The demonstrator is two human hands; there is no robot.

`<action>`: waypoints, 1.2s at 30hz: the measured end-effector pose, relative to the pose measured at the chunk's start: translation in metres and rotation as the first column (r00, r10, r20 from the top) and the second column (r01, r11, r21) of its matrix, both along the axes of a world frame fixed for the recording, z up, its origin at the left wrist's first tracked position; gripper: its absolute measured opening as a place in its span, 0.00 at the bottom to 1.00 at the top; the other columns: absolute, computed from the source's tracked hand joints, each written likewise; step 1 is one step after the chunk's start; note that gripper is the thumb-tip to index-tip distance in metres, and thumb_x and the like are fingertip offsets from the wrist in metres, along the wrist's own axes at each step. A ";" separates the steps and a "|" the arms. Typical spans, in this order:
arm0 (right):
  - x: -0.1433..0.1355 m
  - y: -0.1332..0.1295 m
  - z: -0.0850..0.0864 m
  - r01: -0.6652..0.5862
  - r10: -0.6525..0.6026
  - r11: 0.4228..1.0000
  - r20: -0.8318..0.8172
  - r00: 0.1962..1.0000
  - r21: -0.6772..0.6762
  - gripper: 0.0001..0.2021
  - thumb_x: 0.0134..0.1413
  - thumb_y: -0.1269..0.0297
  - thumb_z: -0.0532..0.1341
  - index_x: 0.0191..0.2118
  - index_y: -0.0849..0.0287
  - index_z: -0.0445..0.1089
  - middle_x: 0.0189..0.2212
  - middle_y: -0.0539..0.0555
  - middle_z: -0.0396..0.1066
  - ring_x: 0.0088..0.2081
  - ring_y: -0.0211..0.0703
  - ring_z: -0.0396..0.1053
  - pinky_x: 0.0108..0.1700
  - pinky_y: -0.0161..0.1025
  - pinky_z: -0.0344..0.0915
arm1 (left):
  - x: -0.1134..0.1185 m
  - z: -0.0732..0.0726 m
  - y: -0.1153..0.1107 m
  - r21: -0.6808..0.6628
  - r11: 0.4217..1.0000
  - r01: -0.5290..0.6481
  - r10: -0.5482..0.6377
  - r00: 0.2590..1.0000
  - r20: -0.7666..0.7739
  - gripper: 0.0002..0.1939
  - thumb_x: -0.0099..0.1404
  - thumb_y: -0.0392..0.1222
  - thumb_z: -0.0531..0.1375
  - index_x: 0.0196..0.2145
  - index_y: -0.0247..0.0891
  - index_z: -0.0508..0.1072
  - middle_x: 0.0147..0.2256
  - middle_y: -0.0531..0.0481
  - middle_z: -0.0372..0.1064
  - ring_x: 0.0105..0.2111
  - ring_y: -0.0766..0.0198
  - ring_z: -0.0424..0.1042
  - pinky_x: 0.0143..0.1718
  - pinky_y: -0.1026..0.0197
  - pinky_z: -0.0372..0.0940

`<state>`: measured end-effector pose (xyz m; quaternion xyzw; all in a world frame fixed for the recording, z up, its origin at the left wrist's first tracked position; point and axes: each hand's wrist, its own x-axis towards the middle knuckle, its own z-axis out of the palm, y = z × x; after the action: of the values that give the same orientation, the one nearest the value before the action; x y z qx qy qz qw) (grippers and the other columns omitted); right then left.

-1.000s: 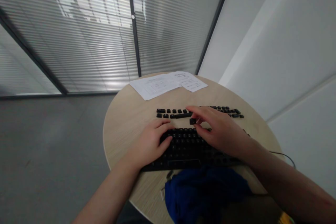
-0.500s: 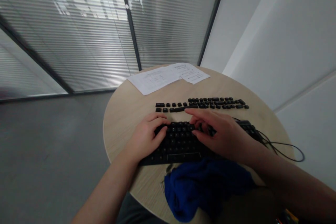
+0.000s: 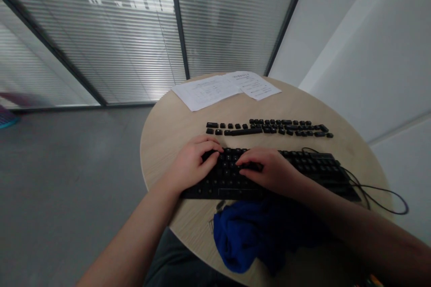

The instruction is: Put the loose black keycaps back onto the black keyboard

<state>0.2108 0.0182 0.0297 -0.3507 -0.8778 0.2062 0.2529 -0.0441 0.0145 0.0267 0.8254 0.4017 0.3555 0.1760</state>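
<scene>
A black keyboard [image 3: 232, 184] lies on the round wooden table [image 3: 158, 139], with keycaps on part of it. My left hand [image 3: 195, 161] rests at its left end, thumb and fingers bent around the edge near the upper keys; whether it pinches anything is too small to tell. Over the middle of the keyboard is my right hand [image 3: 266, 168], thumb and index finger brought close together at the keys; what may be between them is hidden. Beyond the keyboard, loose black keycaps [image 3: 245, 132] lie in uneven rows, a long bar-shaped one among them.
Printed paper sheets [image 3: 215, 92] lie at the table's far side. A blue cloth [image 3: 242, 233] is bunched at the near edge, beside a small wire tool [image 3: 211, 225]. A black cable [image 3: 380, 188] loops at the right. Blinds and a white wall stand behind.
My right hand has drawn back from the loose keycaps to the keyboard's middle, its fingers closer together. My left hand stays at the left end. The view has shifted slightly.
</scene>
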 end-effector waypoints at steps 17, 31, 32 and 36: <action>-0.006 0.000 -0.023 -0.165 0.190 0.934 -0.049 0.980 0.317 0.02 0.59 0.68 0.67 0.37 0.59 0.79 0.38 0.51 0.79 0.40 0.40 0.75 0.48 0.39 0.70 | -0.002 0.000 0.000 -0.039 0.998 -0.050 0.053 0.997 0.065 0.10 0.72 0.40 0.56 0.36 0.39 0.77 0.37 0.49 0.77 0.38 0.61 0.75 0.43 0.56 0.69; -0.003 0.012 -0.026 -0.266 0.328 0.887 -0.110 0.938 0.378 0.03 0.61 0.67 0.67 0.36 0.59 0.78 0.35 0.50 0.80 0.38 0.37 0.78 0.46 0.38 0.72 | -0.002 -0.004 0.002 -0.059 0.994 -0.096 0.099 0.994 0.053 0.11 0.71 0.43 0.55 0.37 0.40 0.77 0.36 0.49 0.77 0.38 0.60 0.75 0.42 0.56 0.69; -0.003 0.012 -0.025 -0.271 0.331 0.883 -0.098 0.939 0.383 0.03 0.61 0.68 0.67 0.36 0.59 0.78 0.35 0.50 0.80 0.39 0.38 0.78 0.45 0.38 0.72 | -0.002 -0.004 0.001 -0.059 0.993 -0.098 0.101 0.994 0.052 0.11 0.71 0.43 0.55 0.36 0.40 0.77 0.35 0.49 0.77 0.37 0.60 0.75 0.42 0.56 0.69; -0.003 0.011 -0.022 -0.285 0.322 0.872 -0.029 0.946 0.399 0.03 0.61 0.68 0.66 0.36 0.59 0.78 0.37 0.51 0.80 0.39 0.39 0.77 0.46 0.39 0.72 | -0.002 -0.003 0.002 -0.058 0.993 -0.102 0.105 0.993 0.046 0.12 0.70 0.44 0.55 0.36 0.40 0.77 0.35 0.49 0.77 0.37 0.60 0.76 0.43 0.56 0.69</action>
<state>0.2079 0.0295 0.0073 -0.1409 -0.9323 0.0811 0.3232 -0.0458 0.0165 0.0233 0.7894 0.4491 0.3729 0.1900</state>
